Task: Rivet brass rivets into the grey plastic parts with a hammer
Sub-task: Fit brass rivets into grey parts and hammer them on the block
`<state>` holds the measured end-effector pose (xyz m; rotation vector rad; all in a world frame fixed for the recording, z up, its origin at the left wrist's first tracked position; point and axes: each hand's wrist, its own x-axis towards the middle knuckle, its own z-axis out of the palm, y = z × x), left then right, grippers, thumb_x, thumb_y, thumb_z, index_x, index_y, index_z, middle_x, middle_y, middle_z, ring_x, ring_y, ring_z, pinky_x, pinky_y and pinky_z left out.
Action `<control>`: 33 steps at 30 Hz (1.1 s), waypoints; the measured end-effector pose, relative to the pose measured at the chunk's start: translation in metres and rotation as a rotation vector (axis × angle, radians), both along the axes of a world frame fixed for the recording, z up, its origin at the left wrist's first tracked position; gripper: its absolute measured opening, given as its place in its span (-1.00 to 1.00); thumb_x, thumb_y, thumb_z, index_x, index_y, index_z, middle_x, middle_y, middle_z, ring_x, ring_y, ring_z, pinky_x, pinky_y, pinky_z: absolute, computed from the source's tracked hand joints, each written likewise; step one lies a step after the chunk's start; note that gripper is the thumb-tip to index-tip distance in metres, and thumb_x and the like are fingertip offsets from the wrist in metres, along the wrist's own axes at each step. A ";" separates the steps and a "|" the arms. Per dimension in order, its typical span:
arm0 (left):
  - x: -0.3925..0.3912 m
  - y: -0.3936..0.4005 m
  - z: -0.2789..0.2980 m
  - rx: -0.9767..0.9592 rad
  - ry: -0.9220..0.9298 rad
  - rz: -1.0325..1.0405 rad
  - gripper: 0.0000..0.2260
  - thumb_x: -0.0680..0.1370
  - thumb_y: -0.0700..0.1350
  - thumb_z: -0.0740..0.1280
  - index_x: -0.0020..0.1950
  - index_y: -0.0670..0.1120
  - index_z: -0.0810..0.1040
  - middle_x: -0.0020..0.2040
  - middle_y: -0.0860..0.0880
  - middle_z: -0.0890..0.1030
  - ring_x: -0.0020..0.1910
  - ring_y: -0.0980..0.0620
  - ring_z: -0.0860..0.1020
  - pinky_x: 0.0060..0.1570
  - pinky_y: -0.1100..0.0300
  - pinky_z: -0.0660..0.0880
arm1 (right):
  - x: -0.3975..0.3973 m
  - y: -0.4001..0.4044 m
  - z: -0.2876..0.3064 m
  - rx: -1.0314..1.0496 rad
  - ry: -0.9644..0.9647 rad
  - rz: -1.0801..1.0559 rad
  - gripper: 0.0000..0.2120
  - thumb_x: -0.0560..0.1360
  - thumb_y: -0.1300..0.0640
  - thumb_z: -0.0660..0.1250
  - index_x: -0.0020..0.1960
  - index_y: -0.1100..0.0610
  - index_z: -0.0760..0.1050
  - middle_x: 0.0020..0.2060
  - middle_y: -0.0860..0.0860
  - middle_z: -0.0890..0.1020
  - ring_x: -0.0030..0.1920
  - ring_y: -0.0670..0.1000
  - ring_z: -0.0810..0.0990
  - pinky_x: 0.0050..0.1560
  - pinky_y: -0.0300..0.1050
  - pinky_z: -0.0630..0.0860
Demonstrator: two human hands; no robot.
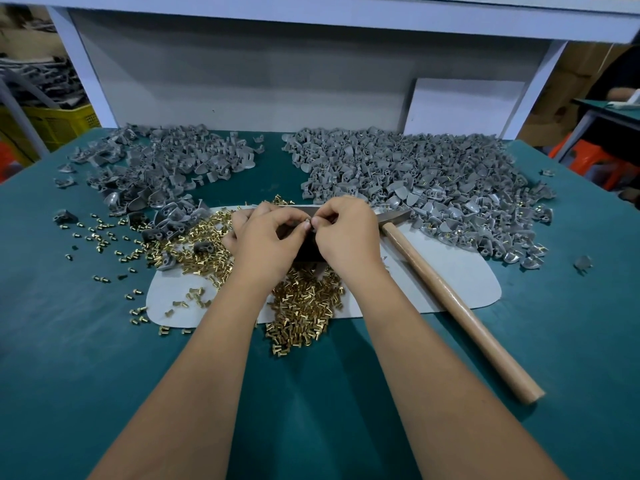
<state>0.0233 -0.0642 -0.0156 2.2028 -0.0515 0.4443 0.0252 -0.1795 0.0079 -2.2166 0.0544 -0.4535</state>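
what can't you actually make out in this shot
All in the head view:
- What the left hand and right hand pinch: too small, covered by fingertips.
- Dark block under the hands: mostly hidden by them.
- Hammer head: partly behind the right hand.
- Right pile of grey parts: brass specks show, individual rivets too small to check.

Workbench top (104, 341): teal mat surface. White shelf frame (346, 19) spans 12 o'clock; grey back panel (242, 81) below it, white board (464, 105) leaning against panel at 1 o'clock. Yellow crate (59, 123) at 10 o'clock. Second green-topped table (609, 110) and orange stool (588, 161) at 2 o'clock. Cardboard boxes (575, 71) behind.
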 end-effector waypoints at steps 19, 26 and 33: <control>-0.001 -0.007 0.000 -0.002 0.038 0.053 -0.90 0.54 0.13 0.35 -0.18 0.23 0.56 -0.05 0.28 0.44 0.21 0.04 0.20 0.12 0.05 0.13 | -0.049 -0.087 -0.004 -0.697 0.424 -0.293 -0.68 0.57 0.03 0.24 0.20 0.22 0.48 0.20 0.19 0.43 0.22 0.22 0.41 -0.05 -0.01 0.39; -0.004 -0.010 -0.004 0.092 0.002 0.126 -0.91 0.55 0.15 0.33 -0.07 0.20 0.60 0.05 0.23 0.45 0.24 0.04 0.20 0.07 0.07 0.04 | -0.044 -0.084 0.003 -0.600 0.264 -0.367 -0.71 0.53 0.20 0.27 0.19 0.26 0.29 0.01 0.17 0.56 -0.12 0.17 0.55 -0.37 -0.14 0.28; -0.004 -0.012 -0.002 0.186 -0.042 0.190 -0.90 0.54 0.16 0.35 -0.07 0.21 0.65 0.08 0.20 0.54 0.23 -0.04 0.25 0.11 -0.04 0.11 | -0.065 -0.064 0.031 -0.417 -0.058 -0.095 -0.52 0.58 0.12 0.21 0.41 -0.26 0.25 -0.14 -0.05 0.57 -0.21 0.07 0.50 -0.29 -0.11 0.35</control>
